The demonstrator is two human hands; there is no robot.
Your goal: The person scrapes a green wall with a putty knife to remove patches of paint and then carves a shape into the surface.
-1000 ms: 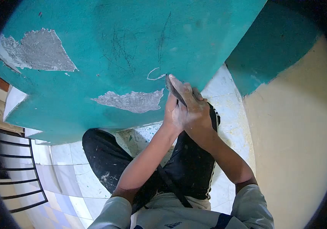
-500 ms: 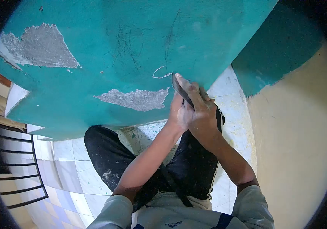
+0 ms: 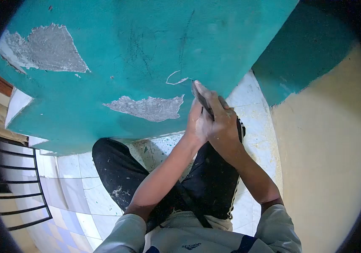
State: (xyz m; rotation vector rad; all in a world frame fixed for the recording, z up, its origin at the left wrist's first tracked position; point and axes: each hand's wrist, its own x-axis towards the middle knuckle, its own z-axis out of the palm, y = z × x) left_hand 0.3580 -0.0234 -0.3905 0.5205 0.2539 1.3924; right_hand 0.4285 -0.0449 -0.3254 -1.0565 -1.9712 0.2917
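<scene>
A dark flat scraper is held between my two hands, its tip against the teal wall. My right hand wraps round it from the right, with dusty fingers along its side. My left hand presses against it from the left and touches the right hand; some of its fingers are hidden. A thin white outline is scored in the paint just left of the tip. Below that lies a peeled grey patch, and a larger bare patch is at the upper left.
My bent legs in black trousers are beneath my arms. A black metal railing stands at the left over floor tiles. On the right is a cream wall surface with a dark teal area above it.
The scored line now reaches slightly further right, up to the scraper's tip. The view has shifted a little, and both hands keep the same hold.
</scene>
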